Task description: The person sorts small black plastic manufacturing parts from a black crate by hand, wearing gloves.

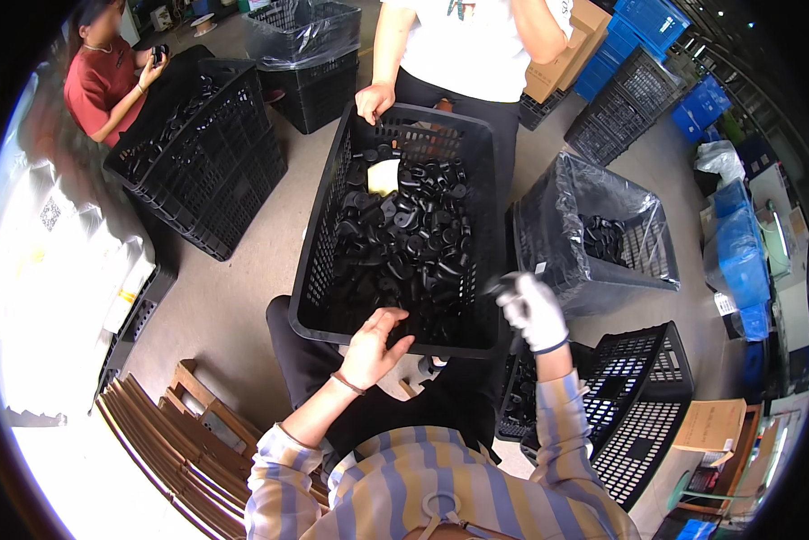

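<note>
A large black plastic crate (307, 270) sits before me, heaped with small black molded parts (404, 238), several with round caps and bent necks. On the heap lies a pale yellow slip of paper (383, 177). My bare left hand (375, 349) is at the crate's near rim, thumb and fingers apart, with no part visible in it. Just past the crate's right wall is my right hand (534, 313) in a white glove. Its fingers close on a black molded part (501, 284), which is blurred by motion.
To the right stands a plastic-lined bin (557, 261) with black parts in it. Below it, a tilted black crate (647, 405) leans. Another person's hand (375, 102) grips the far rim. Flattened cardboard (166, 450) is stacked at lower left; a full black basket (215, 162) stands far left.
</note>
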A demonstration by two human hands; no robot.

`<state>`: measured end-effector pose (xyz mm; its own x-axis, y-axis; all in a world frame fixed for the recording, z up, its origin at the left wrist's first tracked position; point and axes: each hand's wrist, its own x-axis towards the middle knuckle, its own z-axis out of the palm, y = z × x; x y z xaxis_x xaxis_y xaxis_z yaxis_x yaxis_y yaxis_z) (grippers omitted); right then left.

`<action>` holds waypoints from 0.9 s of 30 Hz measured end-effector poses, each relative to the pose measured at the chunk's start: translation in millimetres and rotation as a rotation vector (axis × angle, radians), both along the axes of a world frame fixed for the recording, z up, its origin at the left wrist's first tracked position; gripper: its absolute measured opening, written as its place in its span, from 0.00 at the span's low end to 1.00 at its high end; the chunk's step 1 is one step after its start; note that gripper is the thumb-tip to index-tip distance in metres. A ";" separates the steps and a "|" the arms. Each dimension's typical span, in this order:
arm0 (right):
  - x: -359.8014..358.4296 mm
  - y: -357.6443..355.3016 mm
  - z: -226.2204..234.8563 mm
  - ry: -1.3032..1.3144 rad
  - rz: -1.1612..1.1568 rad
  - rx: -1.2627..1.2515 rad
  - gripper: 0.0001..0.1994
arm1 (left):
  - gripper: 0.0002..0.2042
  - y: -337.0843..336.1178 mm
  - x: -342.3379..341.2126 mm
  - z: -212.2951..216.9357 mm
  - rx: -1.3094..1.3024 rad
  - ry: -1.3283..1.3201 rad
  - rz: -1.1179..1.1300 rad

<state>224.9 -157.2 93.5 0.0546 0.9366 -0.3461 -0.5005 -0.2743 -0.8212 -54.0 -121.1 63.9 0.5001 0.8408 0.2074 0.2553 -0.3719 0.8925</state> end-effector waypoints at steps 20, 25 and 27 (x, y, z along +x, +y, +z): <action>-22.6 23.3 -58.4 0.589 0.027 0.151 0.17 | 0.17 182.2 101.7 -140.9 -0.281 0.596 0.200; -29.9 19.1 -45.9 0.450 0.042 0.186 0.17 | 0.27 205.2 132.0 -157.9 0.167 0.809 0.171; -31.2 16.4 -49.6 0.418 0.002 0.136 0.17 | 0.27 214.2 133.4 -160.6 0.153 0.840 0.125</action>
<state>193.7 -140.8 43.9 -0.0659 0.9752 -0.2115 -0.7972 -0.1789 -0.5766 79.4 93.1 -96.7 0.4437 0.8931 -0.0743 0.8555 -0.3974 0.3319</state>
